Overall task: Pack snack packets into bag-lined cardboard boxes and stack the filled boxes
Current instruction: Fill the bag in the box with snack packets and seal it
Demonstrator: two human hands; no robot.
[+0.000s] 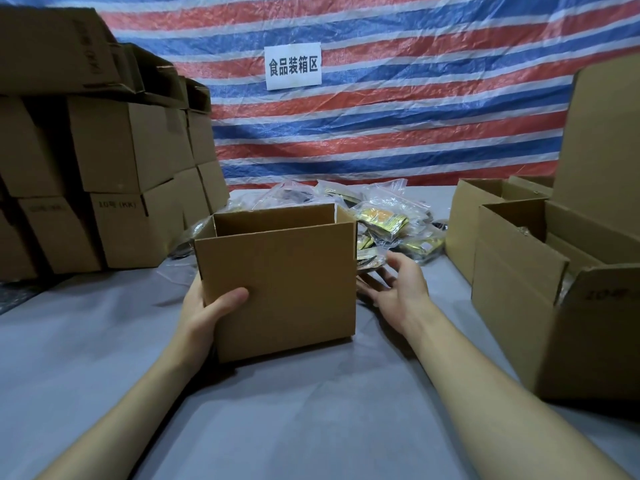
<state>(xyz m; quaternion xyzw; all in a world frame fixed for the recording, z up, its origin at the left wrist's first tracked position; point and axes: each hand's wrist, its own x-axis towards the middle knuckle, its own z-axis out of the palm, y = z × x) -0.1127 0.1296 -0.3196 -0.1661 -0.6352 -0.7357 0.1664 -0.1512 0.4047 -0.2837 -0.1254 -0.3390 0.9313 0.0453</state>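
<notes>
An open cardboard box stands upright in the middle of the grey table. My left hand grips its lower left corner, thumb on the front face, fingers hidden behind the side. My right hand hovers open just right of the box, fingers spread toward the pile of snack packets in clear bags that lies behind and to the right of the box. I cannot see inside the box, so any liner bag is hidden.
A stack of closed cardboard boxes fills the left side. Open cardboard boxes with raised flaps stand at the right. A striped tarp with a white sign hangs behind. The grey table extends toward me.
</notes>
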